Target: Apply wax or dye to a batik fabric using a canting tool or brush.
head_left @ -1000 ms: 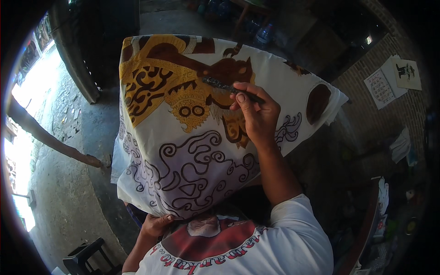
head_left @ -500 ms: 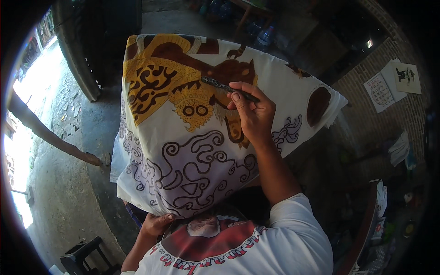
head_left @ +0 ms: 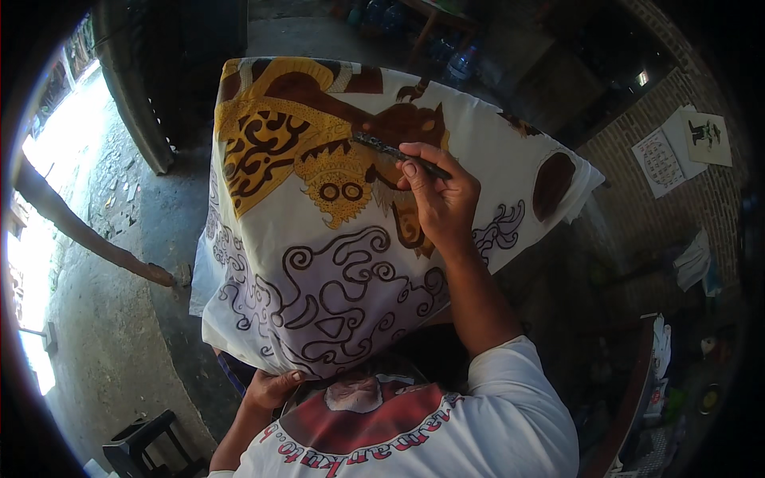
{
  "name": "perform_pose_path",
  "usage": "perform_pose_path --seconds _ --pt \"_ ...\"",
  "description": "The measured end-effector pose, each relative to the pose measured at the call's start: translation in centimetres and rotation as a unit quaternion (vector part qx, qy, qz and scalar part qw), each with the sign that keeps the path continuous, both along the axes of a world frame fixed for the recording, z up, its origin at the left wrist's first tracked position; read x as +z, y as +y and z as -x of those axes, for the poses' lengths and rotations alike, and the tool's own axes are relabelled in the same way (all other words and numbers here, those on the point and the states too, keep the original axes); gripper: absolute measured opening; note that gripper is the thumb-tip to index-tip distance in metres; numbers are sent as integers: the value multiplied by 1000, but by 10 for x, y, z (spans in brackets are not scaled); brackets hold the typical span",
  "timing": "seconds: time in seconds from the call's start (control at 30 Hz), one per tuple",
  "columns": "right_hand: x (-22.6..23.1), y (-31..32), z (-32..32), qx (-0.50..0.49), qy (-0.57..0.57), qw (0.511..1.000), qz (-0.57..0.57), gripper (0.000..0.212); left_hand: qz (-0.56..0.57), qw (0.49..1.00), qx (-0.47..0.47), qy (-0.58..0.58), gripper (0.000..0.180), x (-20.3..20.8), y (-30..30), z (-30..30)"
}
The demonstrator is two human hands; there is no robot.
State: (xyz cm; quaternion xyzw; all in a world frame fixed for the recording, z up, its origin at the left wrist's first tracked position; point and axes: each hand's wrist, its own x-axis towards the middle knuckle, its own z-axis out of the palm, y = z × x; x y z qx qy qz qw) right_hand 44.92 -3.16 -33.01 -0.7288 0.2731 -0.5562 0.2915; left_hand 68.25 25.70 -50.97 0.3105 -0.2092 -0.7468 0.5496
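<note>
A large white cloth (head_left: 263, 239) is draped before me, with a yellow and brown figure on its upper part and dark swirls on a pale purple ground lower down. My right hand (head_left: 445, 191) is closed round a dark, paint-flecked brush (head_left: 384, 146). The brush slants up to the left, its tip at the figure's brown and yellow area; contact there is too fine to tell. At the cloth's lower left edge, my left hand (head_left: 275, 389) pinches the hem, thumb on top and fingers hidden beneath.
A dark stool (head_left: 147, 438) stands at lower left, and a wooden pole (head_left: 96, 231) slants in from the left. Papers (head_left: 673, 151) hang on the brick wall at right. Plastic bottles (head_left: 460, 64) stand beyond the cloth.
Almost nothing differs. The brush and my right hand stay at nearly the same spot on the cloth, and my left hand keeps its hold on the hem.
</note>
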Motion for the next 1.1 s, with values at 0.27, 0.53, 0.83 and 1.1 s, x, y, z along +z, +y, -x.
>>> perform_pose_path --seconds 0.27,0.53,0.83,1.1 --pt "0 0 1 -5 -3 1000 5 19 -1 1000 -6 2 72 -1 0 0" --pt "-2 0 1 -7 3 1000 13 18 -18 1000 1 -2 71 1 1 0" --pt "6 -1 17 -19 -43 999 8 20 8 1000 -2 11 69 0 -1 2" --pt "0 3 5 5 -21 1000 -2 18 1 1000 2 11 68 -2 1 1"
